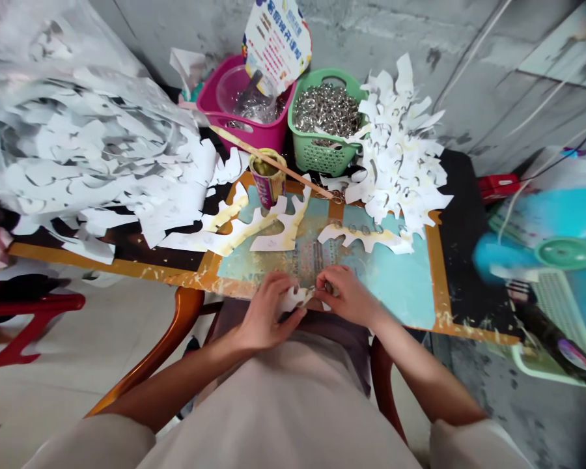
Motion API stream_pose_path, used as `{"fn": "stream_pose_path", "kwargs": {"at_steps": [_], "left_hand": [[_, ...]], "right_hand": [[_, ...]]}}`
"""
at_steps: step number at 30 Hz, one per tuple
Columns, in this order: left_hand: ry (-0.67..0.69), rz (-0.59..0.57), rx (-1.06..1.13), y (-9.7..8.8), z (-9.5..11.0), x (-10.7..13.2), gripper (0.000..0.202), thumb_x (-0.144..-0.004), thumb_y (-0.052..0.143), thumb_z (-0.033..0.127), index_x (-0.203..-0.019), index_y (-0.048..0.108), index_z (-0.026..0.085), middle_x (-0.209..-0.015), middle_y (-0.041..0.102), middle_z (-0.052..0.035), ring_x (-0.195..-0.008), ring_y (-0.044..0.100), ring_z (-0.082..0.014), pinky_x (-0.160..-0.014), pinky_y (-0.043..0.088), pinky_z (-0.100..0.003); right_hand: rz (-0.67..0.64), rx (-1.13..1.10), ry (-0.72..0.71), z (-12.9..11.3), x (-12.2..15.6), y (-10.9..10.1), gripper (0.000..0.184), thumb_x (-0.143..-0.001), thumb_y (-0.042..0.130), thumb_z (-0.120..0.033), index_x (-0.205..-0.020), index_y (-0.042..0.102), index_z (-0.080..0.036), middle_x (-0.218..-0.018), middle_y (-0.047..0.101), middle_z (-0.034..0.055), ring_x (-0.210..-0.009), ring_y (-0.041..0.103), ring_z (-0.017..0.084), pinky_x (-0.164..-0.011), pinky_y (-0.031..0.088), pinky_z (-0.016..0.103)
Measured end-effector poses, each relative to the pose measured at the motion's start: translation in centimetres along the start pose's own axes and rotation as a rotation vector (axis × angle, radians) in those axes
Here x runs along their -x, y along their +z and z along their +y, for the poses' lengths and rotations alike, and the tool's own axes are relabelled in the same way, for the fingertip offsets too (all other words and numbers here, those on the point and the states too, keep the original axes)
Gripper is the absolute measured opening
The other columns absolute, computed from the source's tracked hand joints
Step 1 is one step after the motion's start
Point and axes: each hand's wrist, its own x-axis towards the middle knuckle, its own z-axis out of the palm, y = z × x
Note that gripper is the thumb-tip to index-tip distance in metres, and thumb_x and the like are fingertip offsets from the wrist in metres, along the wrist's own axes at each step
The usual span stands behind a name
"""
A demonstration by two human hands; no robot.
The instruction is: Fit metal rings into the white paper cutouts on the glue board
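Close to my body, at the table's front edge, my left hand [269,311] grips a white cut-out paper strip [293,299] with a notched edge. My right hand [344,294] is pinched at the strip's right end, on what looks like a small metal ring [328,286], mostly covered by the fingers. Beyond the hands lie notched paper strips [247,231] with yellowish smears. Another strip [366,237], on the right of the blue board [395,286], has several rings along its edge.
A cup of yellowish paste [268,176] stands behind the strips, a wooden stick [273,163] lying across it. Behind are a pink basket [215,120] and a green basket [322,153] of metal rings. Paper heaps [112,156] lie left; ringed strips [400,156] pile up right.
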Motion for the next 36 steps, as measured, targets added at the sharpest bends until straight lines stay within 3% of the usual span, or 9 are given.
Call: {"fn": "stream_pose_path", "kwargs": {"at_steps": [3, 6, 11, 15, 18, 22, 26, 33, 36], "left_hand": [[-0.108, 0.110, 0.074, -1.3, 1.2, -2.1, 0.077, -0.078, 0.075, 0.032, -0.139, 0.029, 0.024, -0.128, 0.050, -0.0129, -0.108, 0.062, -0.0249, -0.093, 0.054, -0.046], [-0.152, -0.040, -0.051, -2.5, 2.6, -4.1, 0.085, -0.069, 0.082, 0.045, -0.138, 0.035, 0.026, -0.133, 0.049, -0.0119, -0.124, 0.052, -0.0315, -0.103, 0.047, -0.053], [-0.226, 0.468, 0.076, -1.6, 3.9, -2.8, 0.073, -0.070, 0.080, 0.049, -0.127, 0.042, 0.022, -0.134, 0.045, -0.0132, -0.128, 0.046, -0.0332, -0.109, 0.041, -0.050], [-0.556, 0.143, 0.606, 1.1, 4.3, -2.2, 0.053, -0.074, 0.077, 0.054, -0.106, 0.055, 0.017, -0.091, 0.063, -0.0064, -0.082, 0.065, -0.0195, -0.073, 0.054, -0.032], [-0.684, 0.163, 0.881, 1.9, 4.3, -3.6, 0.044, -0.075, 0.077, 0.052, -0.090, 0.057, 0.015, -0.062, 0.052, 0.0047, -0.048, 0.046, -0.0056, -0.049, 0.041, -0.019], [-0.737, 0.110, 0.987, 0.8, 4.6, -5.3, 0.041, -0.072, 0.081, 0.048, -0.085, 0.060, 0.015, -0.057, 0.046, 0.0072, -0.044, 0.036, -0.0026, -0.042, 0.032, -0.015], [-0.724, 0.020, 0.934, -0.3, 5.3, -5.6, 0.039, -0.074, 0.079, 0.047, -0.086, 0.060, 0.015, -0.055, 0.040, 0.0085, -0.047, 0.037, -0.0039, -0.045, 0.038, -0.016], [-0.496, 0.008, 0.705, -0.3, 5.6, -5.8, 0.031, -0.076, 0.077, 0.041, -0.080, 0.064, 0.014, -0.066, 0.058, 0.0011, -0.058, 0.050, -0.0094, -0.055, 0.043, -0.020], [-0.420, 0.049, 0.599, -0.1, 5.5, -6.0, 0.028, -0.083, 0.071, 0.039, -0.071, 0.062, 0.015, -0.059, 0.052, 0.0030, -0.055, 0.044, -0.0085, -0.052, 0.038, -0.020]], "right_hand": [[0.036, -0.128, 0.017, -1.0, 0.3, -1.1, 0.014, -0.087, 0.065, -0.022, -0.077, 0.056, -0.020, -0.075, 0.060, -0.0024, -0.075, 0.055, 0.015, -0.081, 0.040, 0.032], [0.104, -0.203, 0.028, -2.1, 0.9, -2.2, 0.013, -0.085, 0.067, -0.022, -0.077, 0.056, -0.021, -0.076, 0.060, -0.0018, -0.076, 0.056, 0.015, -0.076, 0.041, 0.030], [0.314, -0.463, 0.051, -3.3, 2.0, -2.4, 0.014, -0.085, 0.069, -0.028, -0.082, 0.056, -0.022, -0.079, 0.059, -0.0010, -0.077, 0.057, 0.015, -0.073, 0.045, 0.028], [0.456, -0.711, 0.111, -4.1, 2.3, -0.5, 0.022, -0.084, 0.071, -0.033, -0.087, 0.053, -0.023, -0.081, 0.061, -0.0005, -0.076, 0.060, 0.015, -0.069, 0.049, 0.027], [0.423, -0.799, 0.073, -4.3, 2.4, 0.3, 0.029, -0.087, 0.067, -0.040, -0.105, 0.049, -0.026, -0.085, 0.064, 0.0006, -0.078, 0.063, 0.018, -0.067, 0.053, 0.030], [0.575, -0.404, -0.126, -4.2, 2.6, -1.4, 0.037, -0.090, 0.063, -0.034, -0.124, 0.051, -0.029, -0.112, 0.064, 0.0082, -0.109, 0.060, 0.025, -0.094, 0.051, 0.045], [0.556, 0.145, -0.323, -4.0, 2.3, -3.5, 0.020, -0.091, 0.061, -0.017, -0.106, 0.067, -0.030, -0.107, 0.066, 0.0063, -0.107, 0.056, 0.025, -0.093, 0.050, 0.044], [0.463, 0.211, -0.405, -4.1, 1.6, -3.1, 0.015, -0.094, 0.052, -0.013, -0.102, 0.059, -0.023, -0.098, 0.067, 0.0073, -0.093, 0.058, 0.022, -0.082, 0.051, 0.040], [0.471, 0.213, -0.346, -4.6, 1.5, -3.0, 0.012, -0.093, 0.050, -0.013, -0.099, 0.055, -0.022, -0.094, 0.066, 0.0070, -0.091, 0.058, 0.022, -0.082, 0.048, 0.040]]}}
